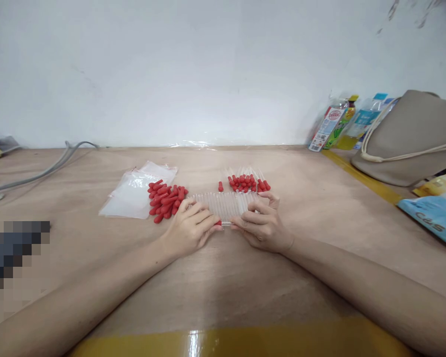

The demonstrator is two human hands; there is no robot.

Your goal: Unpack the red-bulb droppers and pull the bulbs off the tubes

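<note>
My left hand (pixel 191 225) is closed, pinching a red rubber dropper bulb (pixel 218 223) between thumb and fingers. Facing it, my right hand (pixel 264 224) pinches a thin clear glass dropper tube (pixel 226 224), whose left end meets the bulb. Behind both hands lies a row of clear glass tubes (pixel 217 204), side by side. A pile of loose red bulbs (pixel 166 198) sits just left of the row. Beyond the tubes are several droppers with red bulbs fitted (pixel 245 182), their clear tips pointing to the wall. One red bulb (pixel 220 186) stands out to their left.
Clear zip bags (pixel 128 196) lie left of the bulb pile. A grey cable (pixel 44 171) runs along the left. At right are bottles and a carton (pixel 327 129), a beige drawstring bag (pixel 409 134) and a blue packet (pixel 436 218). Yellow tape (pixel 208 342) edges the table front.
</note>
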